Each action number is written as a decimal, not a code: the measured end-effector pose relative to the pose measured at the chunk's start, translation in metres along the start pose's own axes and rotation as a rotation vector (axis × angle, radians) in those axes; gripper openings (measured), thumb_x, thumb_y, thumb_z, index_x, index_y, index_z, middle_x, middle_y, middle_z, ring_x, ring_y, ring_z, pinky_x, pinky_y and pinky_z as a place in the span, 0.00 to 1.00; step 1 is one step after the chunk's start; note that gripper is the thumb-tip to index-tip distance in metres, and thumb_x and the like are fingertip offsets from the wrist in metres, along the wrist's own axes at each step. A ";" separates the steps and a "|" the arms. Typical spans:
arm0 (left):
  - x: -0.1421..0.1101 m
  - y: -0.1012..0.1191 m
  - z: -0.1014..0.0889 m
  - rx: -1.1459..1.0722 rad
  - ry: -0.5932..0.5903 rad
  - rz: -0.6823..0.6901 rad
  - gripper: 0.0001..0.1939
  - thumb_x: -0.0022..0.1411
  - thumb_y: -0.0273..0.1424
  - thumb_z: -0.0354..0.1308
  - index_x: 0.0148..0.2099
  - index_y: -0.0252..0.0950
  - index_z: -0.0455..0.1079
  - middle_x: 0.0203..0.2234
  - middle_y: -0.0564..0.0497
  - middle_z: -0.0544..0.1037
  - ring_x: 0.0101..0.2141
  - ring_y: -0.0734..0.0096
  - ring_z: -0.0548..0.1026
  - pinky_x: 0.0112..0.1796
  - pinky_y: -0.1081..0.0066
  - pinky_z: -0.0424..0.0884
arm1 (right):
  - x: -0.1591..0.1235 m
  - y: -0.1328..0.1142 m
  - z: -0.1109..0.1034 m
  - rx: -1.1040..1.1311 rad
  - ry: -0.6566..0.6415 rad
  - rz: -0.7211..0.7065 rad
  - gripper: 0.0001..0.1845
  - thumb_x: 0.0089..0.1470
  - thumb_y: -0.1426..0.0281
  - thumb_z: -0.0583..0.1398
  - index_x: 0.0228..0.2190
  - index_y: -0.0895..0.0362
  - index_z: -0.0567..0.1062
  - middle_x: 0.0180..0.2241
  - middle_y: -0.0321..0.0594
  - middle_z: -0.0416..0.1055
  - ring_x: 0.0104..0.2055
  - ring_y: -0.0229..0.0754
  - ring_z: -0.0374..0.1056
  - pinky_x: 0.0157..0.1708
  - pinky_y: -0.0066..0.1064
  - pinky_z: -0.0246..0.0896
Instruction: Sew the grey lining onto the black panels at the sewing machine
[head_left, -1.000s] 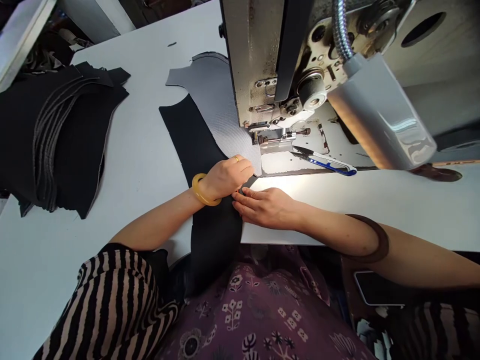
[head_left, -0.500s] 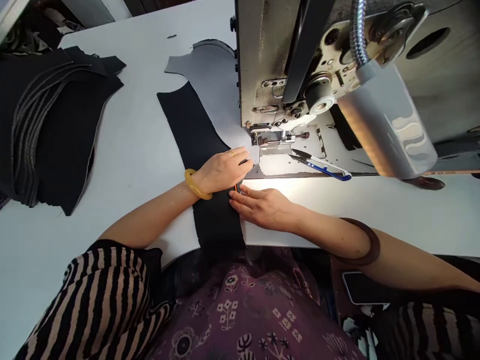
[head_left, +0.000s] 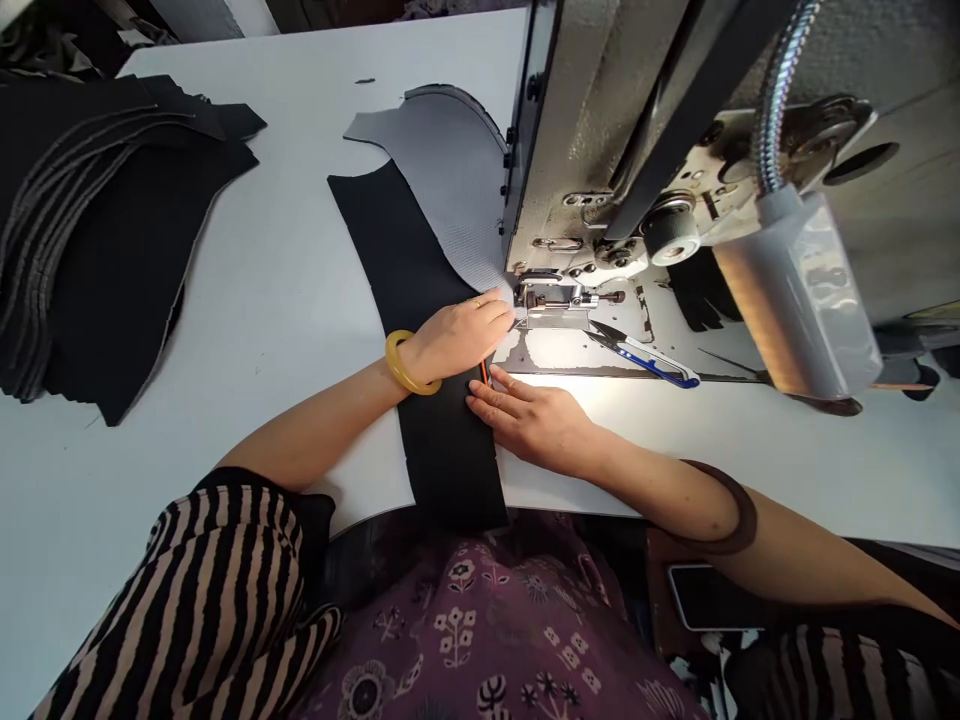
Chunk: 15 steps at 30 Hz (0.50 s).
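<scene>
A long black fabric piece (head_left: 450, 450) lies from the table's front edge up to the sewing machine's presser foot (head_left: 534, 300). Beside its upper part, partly under the machine head, is a grey mesh fabric piece (head_left: 450, 170). My left hand (head_left: 465, 335) has its fingers bent together and pressed onto the black fabric close to the foot; its fingertips are partly hidden. With fingers stretched out, my right hand (head_left: 536, 415) rests on the fabric's right edge. A thin orange strip (head_left: 485, 373) shows at that edge between the hands.
The sewing machine head (head_left: 585, 130) stands at the right, with a lamp (head_left: 806, 300) in front. Thread snips (head_left: 645, 355) lie on the machine bed. A stack of black fabric pieces (head_left: 135, 250) is at the left. Below the table edge is a phone (head_left: 712, 597).
The view has shifted, so the machine appears farther right and slightly tilted. Both hands keep nearly the same pose at the fabric. More of the orange strip shows between them.
</scene>
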<state>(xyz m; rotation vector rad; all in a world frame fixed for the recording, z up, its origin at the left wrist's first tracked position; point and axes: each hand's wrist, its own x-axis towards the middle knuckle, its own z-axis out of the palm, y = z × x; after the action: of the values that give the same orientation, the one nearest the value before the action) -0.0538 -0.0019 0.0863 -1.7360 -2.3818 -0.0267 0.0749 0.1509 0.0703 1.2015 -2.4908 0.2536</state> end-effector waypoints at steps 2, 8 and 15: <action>0.001 -0.001 0.002 -0.013 0.010 -0.015 0.13 0.69 0.24 0.43 0.46 0.29 0.68 0.44 0.44 0.75 0.52 0.63 0.70 0.53 0.65 0.70 | -0.001 0.001 0.001 0.025 -0.011 0.025 0.18 0.60 0.75 0.52 0.48 0.64 0.75 0.52 0.48 0.70 0.54 0.49 0.68 0.53 0.39 0.68; 0.004 -0.002 0.004 0.011 -0.038 -0.051 0.14 0.68 0.23 0.42 0.46 0.25 0.69 0.47 0.40 0.73 0.55 0.58 0.67 0.53 0.65 0.69 | -0.003 0.002 0.005 0.075 0.019 0.100 0.20 0.56 0.77 0.52 0.49 0.65 0.74 0.53 0.48 0.69 0.56 0.50 0.66 0.53 0.39 0.68; 0.005 -0.005 0.007 -0.036 -0.031 -0.089 0.13 0.68 0.22 0.45 0.48 0.25 0.68 0.51 0.39 0.72 0.57 0.59 0.66 0.55 0.64 0.67 | -0.003 0.015 -0.001 0.151 0.028 0.085 0.19 0.57 0.77 0.52 0.47 0.61 0.75 0.51 0.44 0.71 0.56 0.46 0.66 0.52 0.36 0.69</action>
<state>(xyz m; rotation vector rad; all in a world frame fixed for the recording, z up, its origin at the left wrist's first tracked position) -0.0611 0.0021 0.0810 -1.6556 -2.4944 -0.0565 0.0655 0.1625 0.0704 1.1408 -2.5397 0.4863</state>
